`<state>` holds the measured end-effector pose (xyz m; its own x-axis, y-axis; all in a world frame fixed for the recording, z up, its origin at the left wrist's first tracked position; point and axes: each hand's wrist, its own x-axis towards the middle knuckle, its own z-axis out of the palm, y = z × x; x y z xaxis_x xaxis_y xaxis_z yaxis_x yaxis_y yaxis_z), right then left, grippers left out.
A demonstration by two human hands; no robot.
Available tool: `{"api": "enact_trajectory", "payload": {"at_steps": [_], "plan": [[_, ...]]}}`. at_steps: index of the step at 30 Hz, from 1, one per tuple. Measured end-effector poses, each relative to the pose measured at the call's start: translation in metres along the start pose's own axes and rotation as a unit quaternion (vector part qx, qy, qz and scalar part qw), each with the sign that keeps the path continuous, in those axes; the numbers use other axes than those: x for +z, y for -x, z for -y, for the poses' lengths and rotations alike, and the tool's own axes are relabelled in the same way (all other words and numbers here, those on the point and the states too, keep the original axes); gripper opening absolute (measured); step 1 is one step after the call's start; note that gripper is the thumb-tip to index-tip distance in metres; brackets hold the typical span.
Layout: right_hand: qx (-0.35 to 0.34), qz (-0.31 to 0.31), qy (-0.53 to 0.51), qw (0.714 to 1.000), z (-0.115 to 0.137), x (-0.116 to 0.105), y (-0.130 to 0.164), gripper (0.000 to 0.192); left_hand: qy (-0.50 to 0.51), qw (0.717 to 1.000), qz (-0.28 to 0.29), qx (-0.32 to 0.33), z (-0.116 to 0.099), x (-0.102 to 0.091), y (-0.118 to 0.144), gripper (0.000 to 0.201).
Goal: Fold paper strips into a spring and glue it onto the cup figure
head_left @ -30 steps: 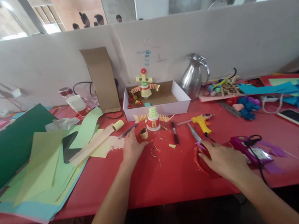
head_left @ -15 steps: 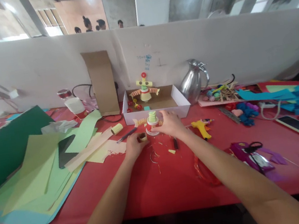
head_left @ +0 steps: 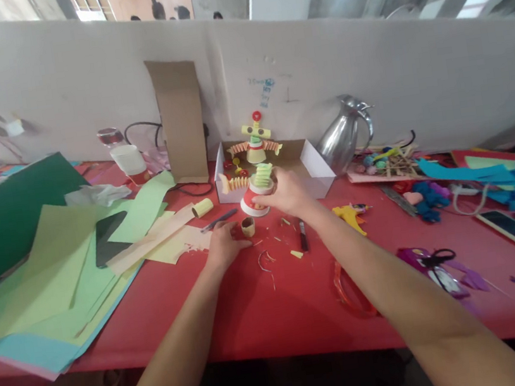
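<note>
Right hand (head_left: 289, 193): closed around a paper-cup figure (head_left: 257, 192); figure is held tilted, just above the red table (head_left: 278, 305), before the white box (head_left: 318, 168)
Left hand (head_left: 221, 246): fingertips pinched on a small paper ring (head_left: 247, 226); ring is rested on the table, below the figure

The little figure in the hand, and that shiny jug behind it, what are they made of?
The little figure, held in the right hand, looks like matte coloured paper: its green top and orange arm are folded in zigzags. Its red-and-white base may be a small paper or plastic cup; I can't tell. The jug looks like polished metal, since its silver side reflects light.
</note>
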<state>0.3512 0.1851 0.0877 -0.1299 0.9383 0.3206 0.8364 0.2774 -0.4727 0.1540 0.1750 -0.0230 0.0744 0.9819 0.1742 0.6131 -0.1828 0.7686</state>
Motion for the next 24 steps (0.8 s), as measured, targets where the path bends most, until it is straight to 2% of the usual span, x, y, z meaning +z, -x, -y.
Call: {"api": "enact_trajectory", "payload": {"at_steps": [2,5,10,15,20,24], "plan": [[-0.002,0.008,0.001,1.000,0.013,0.005,0.004,0.058,0.010,1.000,0.015,-0.016,0.004,-0.005,0.002,0.046],[0.004,0.028,0.023,0.999,0.028,0.015,0.010,0.056,0.004,1.000,0.027,-0.001,0.005,-0.009,0.004,0.034],[0.006,0.038,0.058,0.998,0.033,0.018,0.013,0.054,-0.015,1.000,0.023,0.012,0.006,-0.011,0.003,0.024],[0.003,0.041,0.081,0.996,0.033,0.015,0.013,0.051,-0.006,1.000,0.021,0.008,0.010,-0.011,0.003,0.025],[0.009,0.048,0.088,0.995,0.034,0.017,0.014,0.057,0.014,1.000,0.021,0.004,0.011,-0.012,0.004,0.026],[0.017,0.056,0.097,0.994,0.033,0.014,0.012,0.058,0.038,0.999,0.021,-0.004,0.013,-0.013,0.004,0.037]]}}
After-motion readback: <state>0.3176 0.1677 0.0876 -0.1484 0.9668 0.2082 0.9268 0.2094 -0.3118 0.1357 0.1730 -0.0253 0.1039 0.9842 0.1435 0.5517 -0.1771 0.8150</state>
